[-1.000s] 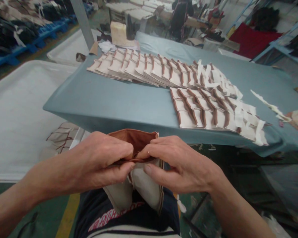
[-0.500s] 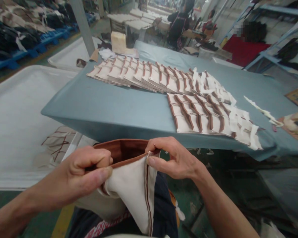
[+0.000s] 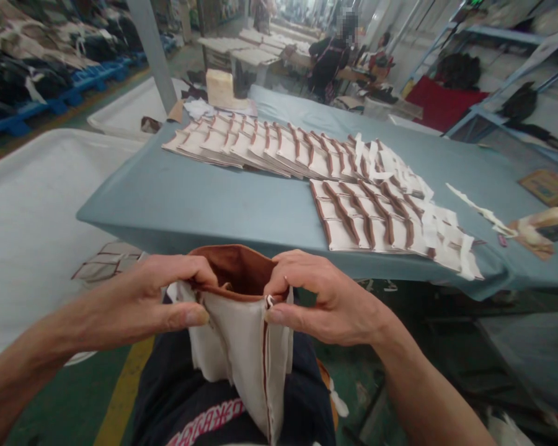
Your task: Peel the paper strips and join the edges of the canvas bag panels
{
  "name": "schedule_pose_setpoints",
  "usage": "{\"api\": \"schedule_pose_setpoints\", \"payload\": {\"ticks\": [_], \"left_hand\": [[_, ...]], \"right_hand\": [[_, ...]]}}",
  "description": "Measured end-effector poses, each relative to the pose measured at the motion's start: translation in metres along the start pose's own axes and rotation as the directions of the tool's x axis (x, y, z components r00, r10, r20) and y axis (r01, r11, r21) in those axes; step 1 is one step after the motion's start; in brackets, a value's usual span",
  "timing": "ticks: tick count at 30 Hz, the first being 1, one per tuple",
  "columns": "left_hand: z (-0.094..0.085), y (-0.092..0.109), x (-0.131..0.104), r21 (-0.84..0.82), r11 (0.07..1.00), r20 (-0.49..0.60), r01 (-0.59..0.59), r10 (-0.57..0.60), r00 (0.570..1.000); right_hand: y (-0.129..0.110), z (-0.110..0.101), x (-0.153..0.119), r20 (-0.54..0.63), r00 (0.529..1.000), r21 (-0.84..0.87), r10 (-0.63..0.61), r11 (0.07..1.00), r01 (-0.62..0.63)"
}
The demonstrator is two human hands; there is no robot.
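A cream fabric bag [image 3: 239, 347] with a brown lining hangs above my lap, its mouth held apart between both hands. My left hand [image 3: 162, 300] is closed on the left part of the rim, fingers inside and thumb outside. At the right corner, my right hand [image 3: 318, 300] pinches the rim beside a vertical seam edged in brown. The fingertips of both hands are partly hidden inside the mouth. Beyond the bag, on a blue-covered table [image 3: 204, 207], lie a long row of overlapping cream pieces with brown edges [image 3: 260, 145] and a shorter stack [image 3: 367, 214] nearer to me.
White strips [image 3: 430, 229] lie over the right ends of the pieces. At left stands a large white bin [image 3: 23, 229] with several bags inside. A grey post [image 3: 152, 49] rises behind the table's left corner. Another person [image 3: 328, 59] sits further back.
My left hand has shifted its hold along the rim, and the bag's mouth now gapes wider. The bag hangs straighter, its left side pulled up. My right hand still grips the seam corner.
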State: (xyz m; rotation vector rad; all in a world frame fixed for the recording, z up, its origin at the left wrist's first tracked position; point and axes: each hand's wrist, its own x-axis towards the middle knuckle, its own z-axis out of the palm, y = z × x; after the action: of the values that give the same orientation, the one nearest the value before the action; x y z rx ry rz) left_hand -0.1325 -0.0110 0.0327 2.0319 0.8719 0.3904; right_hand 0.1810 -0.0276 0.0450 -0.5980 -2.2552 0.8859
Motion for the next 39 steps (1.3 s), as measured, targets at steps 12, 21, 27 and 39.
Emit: {"api": "schedule_pose_setpoints", "payload": {"ticks": [12, 21, 27, 39], "left_hand": [[0.024, 0.04, 0.035, -0.027, 0.981, -0.118, -0.193, 0.188, 0.975], [0.038, 0.043, 0.034, 0.07, 0.991, -0.163, -0.116, 0.126, 0.979], [0.039, 0.043, 0.038, -0.002, 0.996, -0.142, -0.085, 0.084, 0.986], [0.032, 0.047, 0.045, -0.02, 0.993, -0.074, -0.116, 0.114, 0.991]], "right_hand": [[-0.011, -0.003, 0.011, 0.108, 0.979, -0.125, 0.17, 0.98, -0.157], [-0.005, 0.001, 0.008, 0.094, 0.941, -0.039, 0.325, 0.946, -0.323], [0.008, 0.001, 0.006, 0.141, 0.933, 0.139, 0.331, 0.927, -0.349], [0.011, 0.006, 0.001, 0.06, 0.936, 0.185, 0.346, 0.918, -0.351]]}}
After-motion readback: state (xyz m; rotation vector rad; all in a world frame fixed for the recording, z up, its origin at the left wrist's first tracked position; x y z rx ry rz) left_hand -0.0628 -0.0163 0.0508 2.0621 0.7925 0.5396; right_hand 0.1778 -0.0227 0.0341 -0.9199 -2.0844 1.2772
